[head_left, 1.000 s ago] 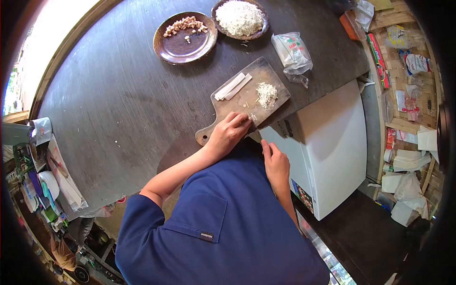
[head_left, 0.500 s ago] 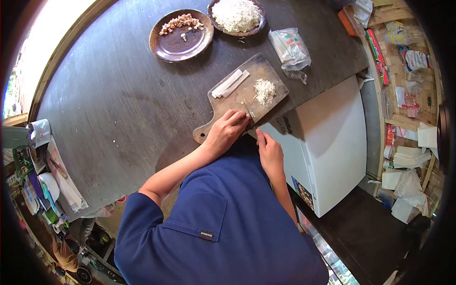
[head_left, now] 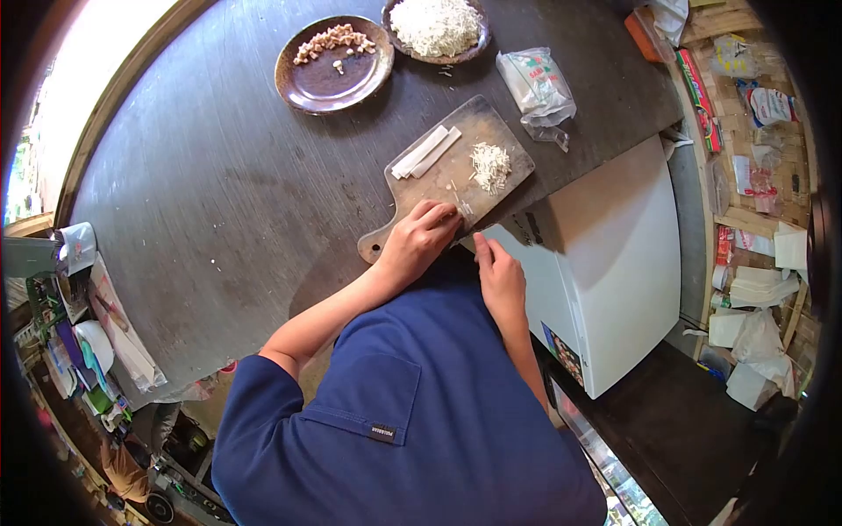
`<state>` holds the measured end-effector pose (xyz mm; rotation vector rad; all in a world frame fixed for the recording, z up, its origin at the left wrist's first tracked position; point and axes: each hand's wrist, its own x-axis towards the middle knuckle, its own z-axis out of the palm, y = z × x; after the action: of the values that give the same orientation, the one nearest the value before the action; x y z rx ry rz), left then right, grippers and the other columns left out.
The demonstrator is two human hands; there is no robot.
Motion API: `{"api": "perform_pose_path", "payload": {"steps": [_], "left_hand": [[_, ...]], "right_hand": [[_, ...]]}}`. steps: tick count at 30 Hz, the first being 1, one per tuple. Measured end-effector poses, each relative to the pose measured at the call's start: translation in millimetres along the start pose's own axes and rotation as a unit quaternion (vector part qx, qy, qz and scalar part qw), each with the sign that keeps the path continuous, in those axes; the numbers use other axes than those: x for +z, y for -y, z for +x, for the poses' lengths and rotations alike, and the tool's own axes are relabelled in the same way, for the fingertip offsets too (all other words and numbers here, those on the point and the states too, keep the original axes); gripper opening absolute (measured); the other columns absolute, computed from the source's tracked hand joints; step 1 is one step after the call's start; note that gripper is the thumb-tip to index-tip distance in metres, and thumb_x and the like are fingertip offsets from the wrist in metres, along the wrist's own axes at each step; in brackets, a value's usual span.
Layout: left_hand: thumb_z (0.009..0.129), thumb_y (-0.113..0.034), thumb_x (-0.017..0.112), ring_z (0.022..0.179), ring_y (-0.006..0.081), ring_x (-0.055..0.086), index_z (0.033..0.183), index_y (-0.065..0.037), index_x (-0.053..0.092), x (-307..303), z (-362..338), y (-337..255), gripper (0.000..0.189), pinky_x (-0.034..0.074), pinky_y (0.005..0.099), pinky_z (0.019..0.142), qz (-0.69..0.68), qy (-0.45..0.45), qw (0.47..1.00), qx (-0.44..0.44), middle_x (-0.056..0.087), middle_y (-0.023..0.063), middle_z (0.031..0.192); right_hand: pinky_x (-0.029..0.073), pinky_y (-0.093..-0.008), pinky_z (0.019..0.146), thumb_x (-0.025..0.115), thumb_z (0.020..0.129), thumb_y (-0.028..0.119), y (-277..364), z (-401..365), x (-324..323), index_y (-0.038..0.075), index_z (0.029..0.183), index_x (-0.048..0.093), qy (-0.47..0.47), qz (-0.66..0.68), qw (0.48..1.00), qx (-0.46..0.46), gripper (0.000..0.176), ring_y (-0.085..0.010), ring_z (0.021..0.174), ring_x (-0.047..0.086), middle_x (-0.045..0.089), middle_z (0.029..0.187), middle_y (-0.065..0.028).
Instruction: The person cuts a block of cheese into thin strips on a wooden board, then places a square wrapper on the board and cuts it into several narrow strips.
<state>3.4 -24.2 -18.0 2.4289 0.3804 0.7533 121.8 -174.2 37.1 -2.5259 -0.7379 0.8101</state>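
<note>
A wooden cutting board lies on the dark table. Two pale strips rest at its upper left, and a small pile of white shreds is at its right. My left hand is closed at the board's lower edge, fingertips curled over small white pieces. Just to the right, my right hand is closed round a knife handle that is mostly hidden; the blade is hard to make out between the hands.
Beyond the board are a brown plate with diced pieces, a plate of white shreds and a plastic packet. A white appliance stands right of the table. Papers and a knife lie at the left edge.
The knife blade, seen slanting by my left fingertips before, is now barely visible. Both hands have stayed in nearly the same place.
</note>
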Motion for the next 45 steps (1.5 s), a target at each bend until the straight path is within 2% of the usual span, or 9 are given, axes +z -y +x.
{"api": "perform_pose_path", "payload": {"steps": [2, 6, 11, 17, 24, 25, 27, 36, 45], "left_hand": [[0.086, -0.005, 0.082, 0.104, 0.0257, 0.070, 0.115, -0.002, 0.078, -2.0, 0.9, -1.8, 0.030, 0.060, 0.0384, 0.090, -0.076, -0.043, 0.996, -0.031, 0.071, 0.0074, 0.114], [0.086, -0.005, 0.083, 0.103, 0.0266, 0.070, 0.116, -0.003, 0.077, -6.2, -1.8, -5.1, 0.030, 0.060, 0.0397, 0.091, -0.083, -0.051, 0.994, -0.058, 0.071, 0.0076, 0.111], [0.086, -0.004, 0.079, 0.108, 0.0278, 0.068, 0.120, 0.000, 0.073, -5.2, -2.8, -2.1, 0.035, 0.059, 0.0386, 0.094, 0.008, 0.027, 1.000, 0.007, 0.067, 0.0105, 0.117], [0.083, -0.004, 0.074, 0.111, 0.0281, 0.066, 0.123, 0.003, 0.072, -11.2, -0.5, -0.4, 0.040, 0.059, 0.0375, 0.095, 0.029, 0.095, 0.995, 0.016, 0.064, 0.0117, 0.122], [0.081, -0.004, 0.073, 0.113, 0.0276, 0.066, 0.126, 0.004, 0.072, -13.2, 1.0, 2.0, 0.046, 0.059, 0.0360, 0.096, 0.057, 0.104, 0.992, 0.049, 0.064, 0.0121, 0.123], [0.081, -0.004, 0.073, 0.113, 0.0274, 0.066, 0.126, 0.004, 0.072, -12.0, 0.7, 1.7, 0.046, 0.059, 0.0358, 0.096, 0.055, 0.099, 0.993, 0.042, 0.065, 0.0119, 0.123], [0.081, -0.003, 0.073, 0.113, 0.0271, 0.066, 0.126, 0.004, 0.073, -10.2, -2.0, 1.0, 0.046, 0.059, 0.0356, 0.096, 0.053, 0.097, 0.993, 0.041, 0.065, 0.0117, 0.123], [0.083, -0.004, 0.074, 0.112, 0.0258, 0.066, 0.121, 0.003, 0.074, -8.5, -0.6, -0.1, 0.038, 0.059, 0.0356, 0.095, 0.044, 0.071, 0.996, 0.033, 0.066, 0.0095, 0.119], [0.083, -0.003, 0.075, 0.110, 0.0264, 0.067, 0.117, 0.001, 0.076, -5.0, -3.6, 4.6, 0.034, 0.059, 0.0352, 0.094, 0.026, 0.047, 0.998, 0.021, 0.068, 0.0092, 0.118]], "right_hand": [[0.050, -0.0527, 0.070, 0.047, 0.113, 0.056, -1.1, -5.2, -7.2, 0.001, 0.092, 0.068, 0.005, 0.019, 1.000, 0.004, 0.063, -0.0478, 0.079, 0.069, 0.069, 0.076, -0.0227], [0.051, -0.0522, 0.071, 0.047, 0.113, 0.058, -7.8, -19.5, -16.3, 0.001, 0.094, 0.068, 0.016, -0.009, 1.000, 0.023, 0.064, -0.0482, 0.079, 0.069, 0.070, 0.077, -0.0216], [0.053, -0.0525, 0.075, 0.046, 0.112, 0.060, -10.2, -24.0, -13.0, 0.002, 0.098, 0.069, 0.019, -0.038, 0.998, 0.040, 0.064, -0.0486, 0.085, 0.071, 0.073, 0.082, -0.0217], [0.054, -0.0557, 0.077, 0.046, 0.112, 0.060, -0.4, -27.7, -16.9, 0.003, 0.101, 0.070, 0.026, -0.038, 0.998, 0.044, 0.063, -0.0525, 0.090, 0.069, 0.073, 0.086, -0.0264], [0.052, -0.0589, 0.075, 0.048, 0.111, 0.060, -0.9, -21.7, -17.0, 0.002, 0.102, 0.070, 0.039, -0.036, 0.998, 0.036, 0.062, -0.0563, 0.090, 0.066, 0.070, 0.085, -0.0318], [0.052, -0.0589, 0.075, 0.048, 0.111, 0.060, -2.8, -15.9, -13.0, 0.002, 0.102, 0.070, 0.039, -0.033, 0.998, 0.038, 0.062, -0.0563, 0.090, 0.066, 0.070, 0.085, -0.0318], [0.053, -0.0600, 0.067, 0.047, 0.111, 0.060, -6.4, -5.8, -3.2, 0.006, 0.100, 0.071, -0.004, -0.020, 0.999, -0.031, 0.061, -0.0522, 0.080, 0.070, 0.071, 0.077, -0.0279], [0.053, -0.0602, 0.067, 0.046, 0.112, 0.059, -5.3, -25.6, -7.8, 0.007, 0.100, 0.070, -0.008, -0.074, 0.997, 0.003, 0.058, -0.0522, 0.080, 0.070, 0.071, 0.078, -0.0281], [0.052, -0.0611, 0.066, 0.046, 0.112, 0.059, 1.4, -19.8, -13.2, 0.006, 0.100, 0.069, 0.006, -0.048, 0.999, -0.014, 0.059, -0.0530, 0.079, 0.070, 0.070, 0.077, -0.0291]]}}
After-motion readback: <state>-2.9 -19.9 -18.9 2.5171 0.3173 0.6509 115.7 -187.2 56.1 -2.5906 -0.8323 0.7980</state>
